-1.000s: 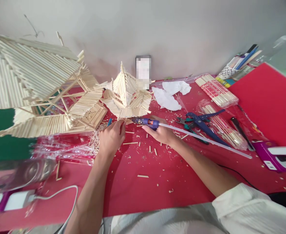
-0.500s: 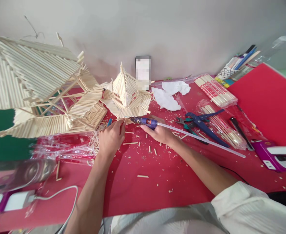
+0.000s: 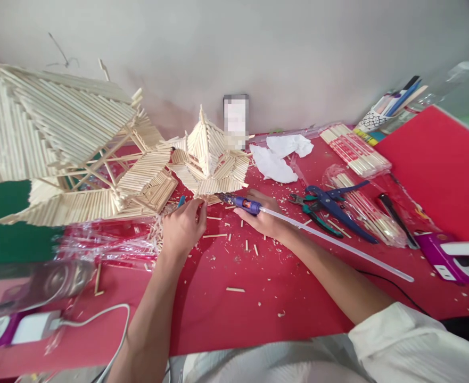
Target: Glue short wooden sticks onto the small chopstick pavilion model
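Note:
My right hand [image 3: 264, 218] is wrapped round a purple hot glue gun [image 3: 248, 205] with a long clear glue stick [image 3: 338, 242] trailing from its back. The gun's nozzle end points left, just below the front edge of a small stick-built pavilion [image 3: 206, 154]. My left hand [image 3: 184, 223] sits by that same front edge, with thumb and fingers pinched together. What lies between its fingertips is hidden. Behind the left hand a small blue tip [image 3: 181, 200] pokes up. A larger stick-built house [image 3: 74, 127] stands to the left, beside the pavilion.
Blue cutters [image 3: 334, 207], green-handled pliers [image 3: 318, 215] and bagged sticks [image 3: 354, 149] lie right. White tissue [image 3: 276, 162] and a phone [image 3: 236, 122] are behind. Stick offcuts [image 3: 235, 290] litter the red table [image 3: 218, 324]. Left are clear wrapping [image 3: 110, 244] and a white charger [image 3: 36, 327].
The view has shifted slightly. The back end of the glue stick has swung a little down and right as the glue gun tilts. Both hands stay by the small pavilion.

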Demonstrator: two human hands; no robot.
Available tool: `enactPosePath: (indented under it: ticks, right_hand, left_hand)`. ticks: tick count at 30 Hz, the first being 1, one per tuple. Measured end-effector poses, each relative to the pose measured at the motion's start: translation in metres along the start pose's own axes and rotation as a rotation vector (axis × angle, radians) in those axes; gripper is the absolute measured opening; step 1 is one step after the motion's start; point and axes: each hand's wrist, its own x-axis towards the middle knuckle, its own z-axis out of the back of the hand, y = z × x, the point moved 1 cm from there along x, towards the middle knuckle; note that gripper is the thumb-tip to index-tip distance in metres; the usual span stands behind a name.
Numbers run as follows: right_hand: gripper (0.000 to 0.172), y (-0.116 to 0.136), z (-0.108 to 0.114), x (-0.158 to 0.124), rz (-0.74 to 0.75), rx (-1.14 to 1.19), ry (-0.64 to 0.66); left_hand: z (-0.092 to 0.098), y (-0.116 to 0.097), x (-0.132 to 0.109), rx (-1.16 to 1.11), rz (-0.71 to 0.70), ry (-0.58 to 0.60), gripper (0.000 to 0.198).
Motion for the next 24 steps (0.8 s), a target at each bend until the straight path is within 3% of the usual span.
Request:
enactPosePath:
  ticks: [5, 18, 24]
  right_hand:
    - [0.037, -0.002, 0.004, -0.002, -0.037, 0.094, 0.012]
    - [0.040, 0.000, 0.008, -0.003, -0.014, 0.099, 0.060]
    - [0.039, 0.000, 0.006, -0.004, -0.009, 0.115, 0.066]
  left_hand:
    - [0.004, 0.002, -0.001, -0.168, 0.056, -0.042, 0.031]
    - [0.002, -0.014, 0.003, -1.008, 0.379, 0.016, 0.040]
    - [0.002, -0.020, 0.005, -1.211, 0.490, 0.006, 0.041]
